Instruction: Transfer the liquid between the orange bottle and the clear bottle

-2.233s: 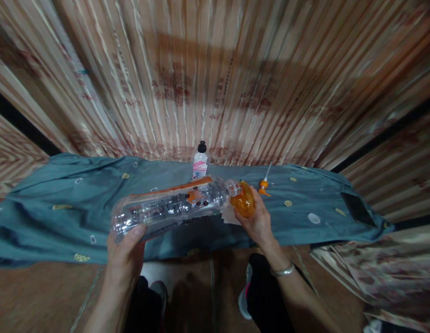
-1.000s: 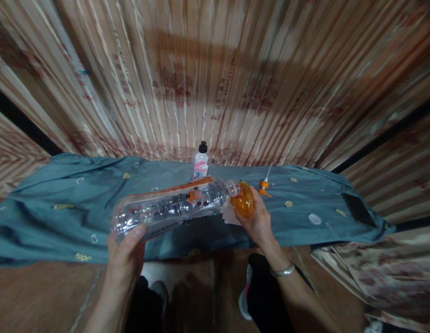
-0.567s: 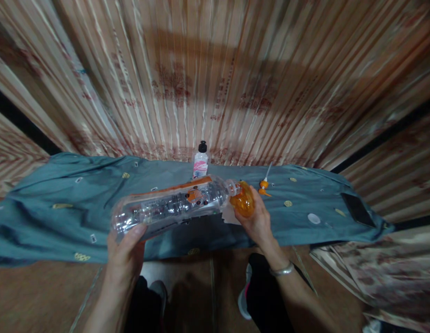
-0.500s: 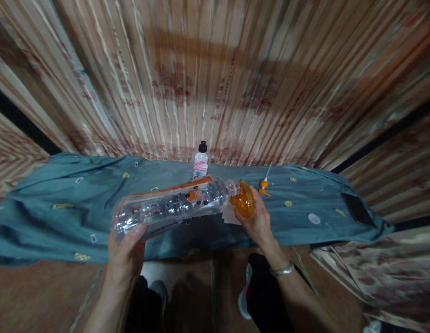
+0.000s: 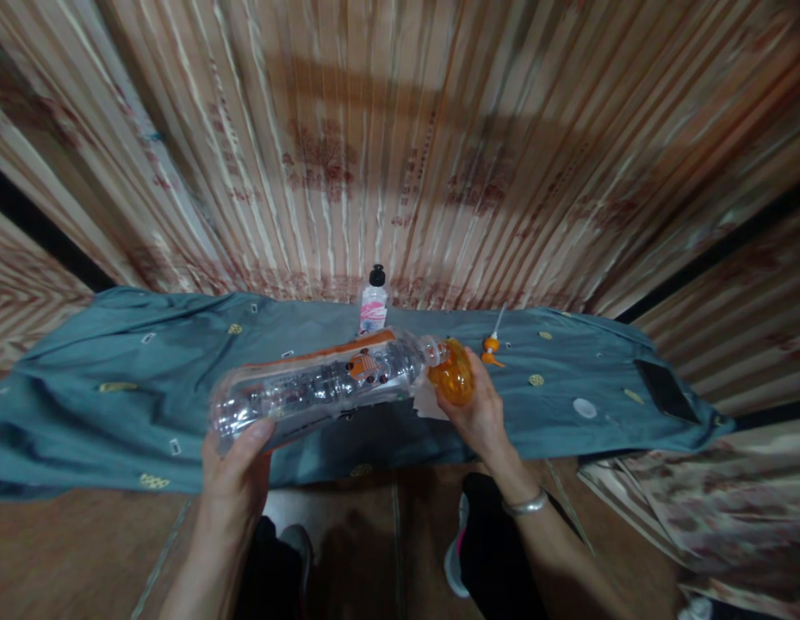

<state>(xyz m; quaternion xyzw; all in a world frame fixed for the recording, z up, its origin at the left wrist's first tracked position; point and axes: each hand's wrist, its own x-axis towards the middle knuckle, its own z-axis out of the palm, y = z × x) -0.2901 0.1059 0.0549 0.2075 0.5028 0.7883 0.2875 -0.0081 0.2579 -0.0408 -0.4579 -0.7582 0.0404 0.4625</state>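
Note:
A large clear plastic bottle (image 5: 322,385) with an orange label lies tilted in the air, its base low at the left and its neck higher at the right. My left hand (image 5: 238,461) is closed around its base end. In my right hand (image 5: 480,413) is a small orange translucent bottle (image 5: 452,374), its mouth against the neck of the large one. An orange pump head (image 5: 491,344) with a pale tube lies on the cloth to the right. Behind the large bottle stands a small bottle (image 5: 373,312) with a black cap and pink label.
A teal patterned cloth (image 5: 115,413) covers the long surface. On it are a dark phone-like slab (image 5: 666,390) and a white round disc (image 5: 584,407) at the right, and a pale paper (image 5: 429,403) below the bottle necks. A pleated curtain (image 5: 387,155) hangs behind.

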